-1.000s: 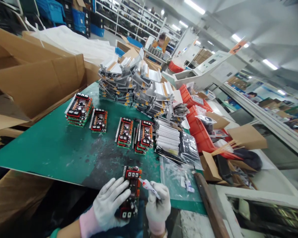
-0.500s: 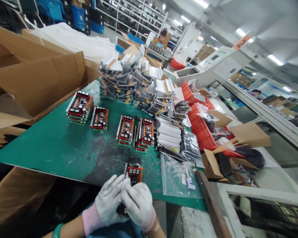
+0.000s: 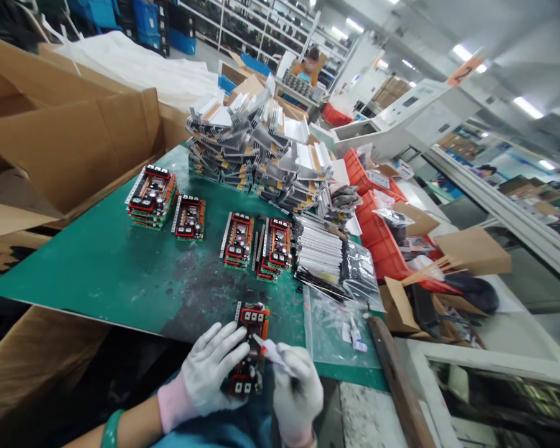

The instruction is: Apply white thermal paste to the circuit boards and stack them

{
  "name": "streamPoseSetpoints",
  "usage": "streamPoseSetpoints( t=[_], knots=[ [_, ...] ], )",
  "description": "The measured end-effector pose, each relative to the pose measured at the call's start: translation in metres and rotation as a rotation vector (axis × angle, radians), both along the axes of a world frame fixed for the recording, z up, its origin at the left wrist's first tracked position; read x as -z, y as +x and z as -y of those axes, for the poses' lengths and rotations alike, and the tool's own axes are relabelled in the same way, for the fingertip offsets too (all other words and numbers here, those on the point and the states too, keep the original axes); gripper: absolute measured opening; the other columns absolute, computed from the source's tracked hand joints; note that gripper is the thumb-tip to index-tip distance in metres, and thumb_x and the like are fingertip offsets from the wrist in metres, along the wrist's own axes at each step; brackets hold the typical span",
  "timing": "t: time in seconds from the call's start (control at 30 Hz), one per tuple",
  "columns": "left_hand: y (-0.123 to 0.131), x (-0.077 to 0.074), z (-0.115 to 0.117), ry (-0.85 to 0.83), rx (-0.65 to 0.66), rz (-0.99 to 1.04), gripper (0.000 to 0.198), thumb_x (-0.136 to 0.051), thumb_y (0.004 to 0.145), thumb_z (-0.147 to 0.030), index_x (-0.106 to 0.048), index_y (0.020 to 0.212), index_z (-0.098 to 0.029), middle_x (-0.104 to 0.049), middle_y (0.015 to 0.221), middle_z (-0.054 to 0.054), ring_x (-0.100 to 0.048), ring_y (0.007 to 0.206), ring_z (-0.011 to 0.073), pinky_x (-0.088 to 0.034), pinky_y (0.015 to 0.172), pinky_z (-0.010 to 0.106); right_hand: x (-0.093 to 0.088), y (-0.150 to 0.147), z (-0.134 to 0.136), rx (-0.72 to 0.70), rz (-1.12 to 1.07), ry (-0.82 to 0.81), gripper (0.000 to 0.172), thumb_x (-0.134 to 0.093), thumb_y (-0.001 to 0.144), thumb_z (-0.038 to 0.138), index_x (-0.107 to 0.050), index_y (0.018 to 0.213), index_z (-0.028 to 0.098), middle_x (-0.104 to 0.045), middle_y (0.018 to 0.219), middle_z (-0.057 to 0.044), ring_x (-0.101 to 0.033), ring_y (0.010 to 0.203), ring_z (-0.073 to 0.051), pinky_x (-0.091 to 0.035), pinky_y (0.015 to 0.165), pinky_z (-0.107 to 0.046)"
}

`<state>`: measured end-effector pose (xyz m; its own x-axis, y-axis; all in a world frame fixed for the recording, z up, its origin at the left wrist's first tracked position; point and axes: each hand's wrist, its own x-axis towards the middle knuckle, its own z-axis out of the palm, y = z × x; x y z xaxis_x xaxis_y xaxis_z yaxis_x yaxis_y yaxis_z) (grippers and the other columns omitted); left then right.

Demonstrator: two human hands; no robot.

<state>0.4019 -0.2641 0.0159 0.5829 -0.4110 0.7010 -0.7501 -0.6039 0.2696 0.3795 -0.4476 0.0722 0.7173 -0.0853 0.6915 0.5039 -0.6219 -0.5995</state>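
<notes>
1. My left hand [image 3: 210,370], in a white glove with a pink cuff, is clamped on a circuit board [image 3: 251,348], the fingers wrapped over the board's left side. A green bangle [image 3: 111,429] sits on that wrist.
2. My right hand [image 3: 297,392], gloved the same, pinches a small white tube [image 3: 270,353]. Its tip points at the board's right side, but I can't tell whether it touches.
3. My hands are close together but apart, with the board between them.
4. The board is off the surface at the near edge of a green mat [image 3: 98,292], its lower end out past that edge. The mat is stained dark just beyond it.
5. Four stacks of boards [image 3: 152,198] stand in a row across the middle of the mat, well apart from my hands.
6. Toward the far corner rises a heap of aluminium heat sinks [image 3: 256,146].
7. Along the right edge lie a bundle of white strips [image 3: 318,252] and a black bag [image 3: 361,272]. A clear bag [image 3: 329,330] with small tubes in it lies near my right hand.
8. Past that edge are orange crates [image 3: 378,242]; a cardboard box [image 3: 60,137] stands off the left edge — and far ahead a co-worker [image 3: 310,68] sits by the shelves [image 3: 242,31].
</notes>
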Motion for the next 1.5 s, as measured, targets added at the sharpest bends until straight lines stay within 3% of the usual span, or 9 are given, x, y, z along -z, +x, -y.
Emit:
streamPoseSetpoints(
  t=[0.07, 0.17, 0.4, 0.7, 0.87, 1.1, 1.27, 1.37, 1.5],
  knots=[
    [0.000, -0.001, 0.000, -0.029, 0.002, -0.012, 0.053, -0.058, 0.081, -0.052, -0.060, 0.123, -0.019, -0.067, 0.125, 0.009, -0.056, 0.126, 0.0249, -0.025, 0.120, 0.040, 0.004, -0.010, 0.005, 0.096, -0.095, 0.189, 0.007, -0.058, 0.093, 0.020, -0.064, 0.093, 0.023, -0.073, 0.081, -0.003, -0.071, 0.073, -0.017, -0.056, 0.064, -0.029],
    [0.001, -0.005, -0.001, 0.027, 0.027, -0.007, 0.053, -0.062, 0.080, -0.050, -0.059, 0.122, -0.017, -0.067, 0.125, 0.011, -0.056, 0.127, 0.0253, -0.024, 0.121, 0.040, 0.007, -0.022, 0.004, 0.046, -0.185, 0.265, 0.012, -0.057, 0.094, 0.026, -0.065, 0.087, 0.022, -0.071, 0.076, -0.002, -0.069, 0.067, -0.016, -0.054, 0.061, -0.026],
    [0.000, -0.002, -0.002, 0.038, 0.023, -0.019, 0.058, -0.065, 0.078, -0.052, -0.058, 0.123, -0.017, -0.066, 0.126, 0.012, -0.055, 0.128, 0.0268, -0.025, 0.120, 0.042, 0.000, -0.022, -0.009, -0.113, -0.210, 0.105, 0.012, -0.054, 0.098, 0.029, -0.063, 0.090, 0.025, -0.071, 0.077, 0.000, -0.068, 0.067, -0.014, -0.055, 0.061, -0.025],
    [0.000, -0.003, -0.003, 0.068, 0.043, -0.019, 0.060, -0.065, 0.079, -0.054, -0.057, 0.125, -0.016, -0.065, 0.128, 0.013, -0.053, 0.130, 0.0275, -0.025, 0.120, 0.043, -0.013, -0.026, 0.008, -0.048, -0.149, -0.080, 0.013, -0.048, 0.101, 0.027, -0.059, 0.094, 0.024, -0.067, 0.074, 0.001, -0.063, 0.063, -0.013, -0.053, 0.058, -0.023],
    [0.000, -0.008, 0.001, -0.011, 0.027, -0.072, 0.058, -0.064, 0.079, -0.054, -0.059, 0.123, -0.017, -0.066, 0.128, 0.012, -0.055, 0.128, 0.0261, -0.024, 0.121, 0.040, -0.006, -0.037, 0.010, -0.004, -0.092, -0.069, 0.015, -0.046, 0.102, 0.028, -0.059, 0.096, 0.024, -0.067, 0.075, 0.000, -0.064, 0.065, -0.013, -0.053, 0.058, -0.025],
    [-0.001, -0.010, 0.000, 0.043, 0.021, -0.093, 0.061, -0.064, 0.078, -0.055, -0.055, 0.126, -0.019, -0.063, 0.132, 0.012, -0.055, 0.129, 0.0276, -0.025, 0.120, 0.041, 0.005, -0.054, 0.010, -0.083, 0.037, -0.079, 0.013, -0.045, 0.102, 0.025, -0.058, 0.102, 0.022, -0.069, 0.073, -0.001, -0.062, 0.058, -0.014, -0.053, 0.055, -0.030],
    [0.001, -0.010, -0.002, 0.080, 0.039, -0.071, 0.063, -0.062, 0.081, -0.060, -0.055, 0.128, -0.018, -0.064, 0.130, 0.012, -0.054, 0.129, 0.0269, -0.021, 0.121, 0.040, -0.012, -0.051, -0.002, -0.185, 0.089, -0.297, 0.018, -0.049, 0.099, 0.014, -0.061, 0.087, 0.021, -0.068, 0.067, 0.000, -0.053, 0.049, -0.011, -0.043, 0.047, -0.027],
    [0.001, -0.011, -0.002, 0.080, 0.041, -0.069, 0.060, -0.061, 0.083, -0.057, -0.055, 0.127, -0.017, -0.065, 0.130, 0.012, -0.054, 0.129, 0.0264, -0.021, 0.121, 0.040, -0.025, -0.045, -0.014, -0.249, 0.186, -0.439, 0.016, -0.057, 0.093, 0.007, -0.065, 0.083, 0.016, -0.070, 0.070, -0.002, -0.056, 0.055, -0.011, -0.042, 0.048, -0.027],
    [0.001, -0.011, -0.003, 0.083, 0.044, -0.085, 0.054, -0.058, 0.085, -0.049, -0.055, 0.128, -0.018, -0.063, 0.133, 0.012, -0.053, 0.130, 0.0254, -0.021, 0.121, 0.039, -0.035, -0.036, -0.022, -0.349, 0.276, -0.554, 0.019, -0.057, 0.095, 0.015, -0.071, 0.083, 0.013, -0.073, 0.077, -0.006, -0.060, 0.063, -0.013, -0.044, 0.049, -0.026]
  ],
)
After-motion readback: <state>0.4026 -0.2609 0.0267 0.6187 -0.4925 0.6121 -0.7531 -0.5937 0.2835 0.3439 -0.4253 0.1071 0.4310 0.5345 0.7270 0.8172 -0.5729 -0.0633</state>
